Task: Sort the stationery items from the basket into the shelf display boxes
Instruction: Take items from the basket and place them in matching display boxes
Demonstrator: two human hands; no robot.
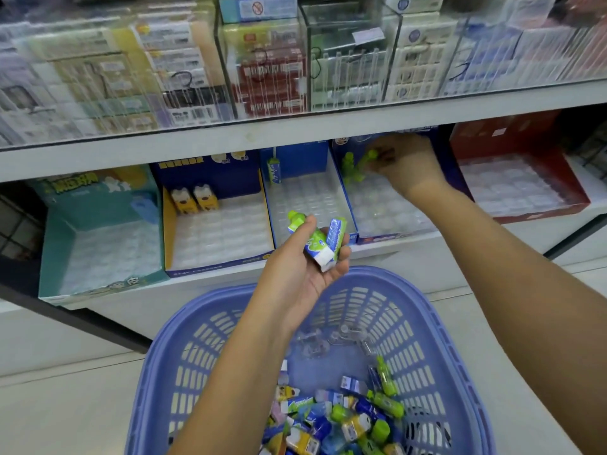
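Stationery items (320,244): two in left grip (302,270).

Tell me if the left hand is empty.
No, the left hand holds two small tubes, one green and one blue, above the basket.

We see a white top shelf (295,126) with see-through bins (348,60) standing in a row on it. The bins are full of packs, and one pack is red and white (269,80). Down low is a pale floor (65,405). A black wire rack (13,231) shows at the far left.
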